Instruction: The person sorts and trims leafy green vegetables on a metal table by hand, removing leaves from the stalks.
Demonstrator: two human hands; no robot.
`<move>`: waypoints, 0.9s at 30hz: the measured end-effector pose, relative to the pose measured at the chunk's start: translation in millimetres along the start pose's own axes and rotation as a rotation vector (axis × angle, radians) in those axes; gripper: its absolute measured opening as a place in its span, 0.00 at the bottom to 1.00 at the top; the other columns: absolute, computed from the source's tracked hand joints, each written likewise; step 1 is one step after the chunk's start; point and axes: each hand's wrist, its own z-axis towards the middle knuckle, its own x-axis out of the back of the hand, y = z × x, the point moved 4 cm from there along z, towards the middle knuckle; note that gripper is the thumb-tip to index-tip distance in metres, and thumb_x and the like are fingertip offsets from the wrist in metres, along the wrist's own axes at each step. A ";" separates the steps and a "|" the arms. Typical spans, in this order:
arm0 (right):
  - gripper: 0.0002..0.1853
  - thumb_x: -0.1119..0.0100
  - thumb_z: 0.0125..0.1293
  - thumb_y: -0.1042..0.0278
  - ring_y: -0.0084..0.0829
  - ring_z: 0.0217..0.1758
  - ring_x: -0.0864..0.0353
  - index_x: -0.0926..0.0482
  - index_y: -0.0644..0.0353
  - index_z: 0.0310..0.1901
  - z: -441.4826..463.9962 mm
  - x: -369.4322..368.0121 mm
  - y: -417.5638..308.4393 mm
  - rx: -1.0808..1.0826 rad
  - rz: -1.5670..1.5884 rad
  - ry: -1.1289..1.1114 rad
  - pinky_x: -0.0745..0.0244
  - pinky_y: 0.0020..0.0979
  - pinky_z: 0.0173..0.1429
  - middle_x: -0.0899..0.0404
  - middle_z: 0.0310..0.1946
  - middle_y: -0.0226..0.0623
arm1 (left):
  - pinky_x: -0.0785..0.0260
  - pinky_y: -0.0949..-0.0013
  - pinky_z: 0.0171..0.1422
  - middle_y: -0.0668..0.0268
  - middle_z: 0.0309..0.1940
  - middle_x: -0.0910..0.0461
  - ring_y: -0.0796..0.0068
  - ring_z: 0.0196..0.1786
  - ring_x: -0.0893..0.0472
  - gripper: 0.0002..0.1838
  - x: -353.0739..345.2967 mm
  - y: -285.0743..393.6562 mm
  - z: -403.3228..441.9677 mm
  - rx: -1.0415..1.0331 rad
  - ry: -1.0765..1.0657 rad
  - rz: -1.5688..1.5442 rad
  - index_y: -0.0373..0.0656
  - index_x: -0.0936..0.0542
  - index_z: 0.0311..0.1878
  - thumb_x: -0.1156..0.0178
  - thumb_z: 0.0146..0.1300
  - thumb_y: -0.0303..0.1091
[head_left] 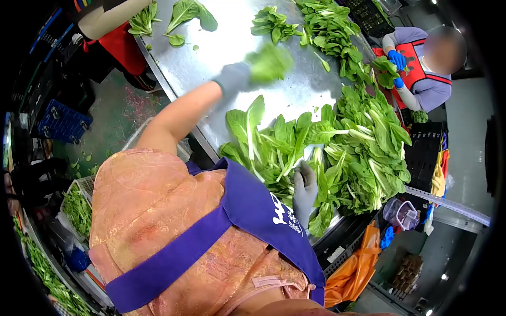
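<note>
My left hand [234, 78], in a grey glove, is stretched out over the metal table [211, 118] and grips a bunch of bok choy [270, 64], smeared by motion. Close to my apron, my right hand [304, 192], also gloved in grey, has its fingers curled at the pale stalk of a bok choy plant [289, 169]; leaves partly hide the grip. Loose bok choy leaves [250, 129] spread in front of it. To its right rises a large heap of bok choy [369, 150], with green leaves and white stems.
Across the table, a co-worker [421, 63] in blue gloves handles greens. More greens [329, 29] lie along the far edge, and a few leaves [187, 16] at the upper left. A blue crate [64, 122] and a basket of greens [78, 210] stand left; an orange plastic sheet [356, 266] hangs lower right.
</note>
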 end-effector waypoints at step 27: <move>0.19 0.40 0.66 0.69 0.34 0.44 0.17 0.22 0.65 0.57 1.4 5.4 36.6 0.095 -0.193 -0.015 0.24 0.32 0.51 0.17 0.43 0.42 | 0.33 0.47 0.64 0.45 0.52 0.23 0.43 0.56 0.24 0.23 -70.7 -177.3 32.7 -0.106 0.546 0.082 0.38 0.26 0.59 0.41 0.59 0.33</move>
